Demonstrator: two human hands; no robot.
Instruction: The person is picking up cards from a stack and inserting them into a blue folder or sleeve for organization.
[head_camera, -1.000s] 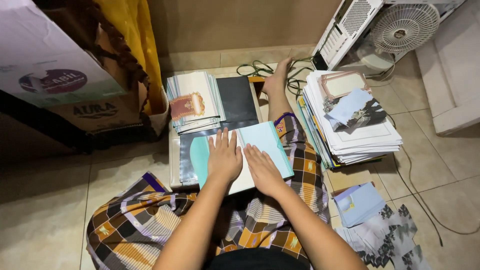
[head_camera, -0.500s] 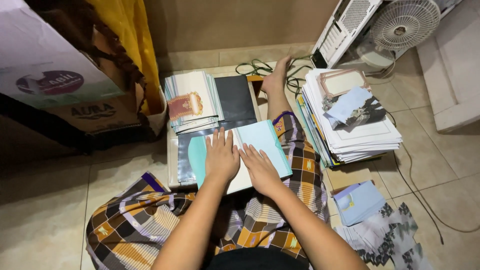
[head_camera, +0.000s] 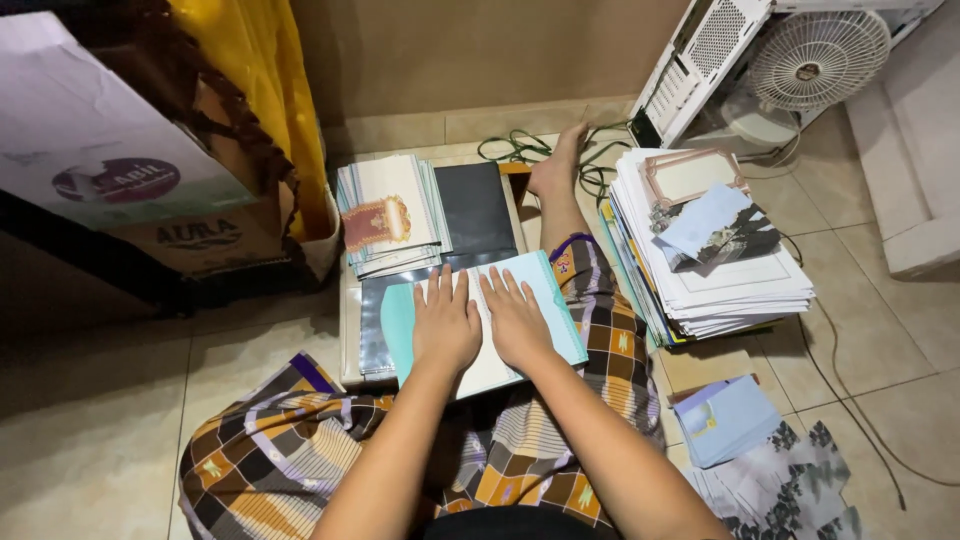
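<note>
I sit on the floor with a checked cloth over my legs. My left hand (head_camera: 444, 322) and my right hand (head_camera: 516, 318) lie flat, side by side, fingers spread, on a white sheet inside an open teal folder (head_camera: 552, 300) that rests on my lap. Under the folder lies a grey plastic-sleeved binder (head_camera: 476, 210). A stack of white and teal booklets with a red and gold emblem (head_camera: 388, 215) sits on the binder's far left. My bare foot (head_camera: 556, 170) stretches out past the folder.
A tall pile of papers and envelopes (head_camera: 720, 270) stands at right, with a framed card on top. Blue envelopes (head_camera: 725, 418) and patterned sheets lie near my right knee. A white fan (head_camera: 818, 60), cables, a cardboard box (head_camera: 190, 235) and a yellow curtain surround me.
Both hands have stayed flat on the sheet in the folder; only the camera view has shifted slightly.
</note>
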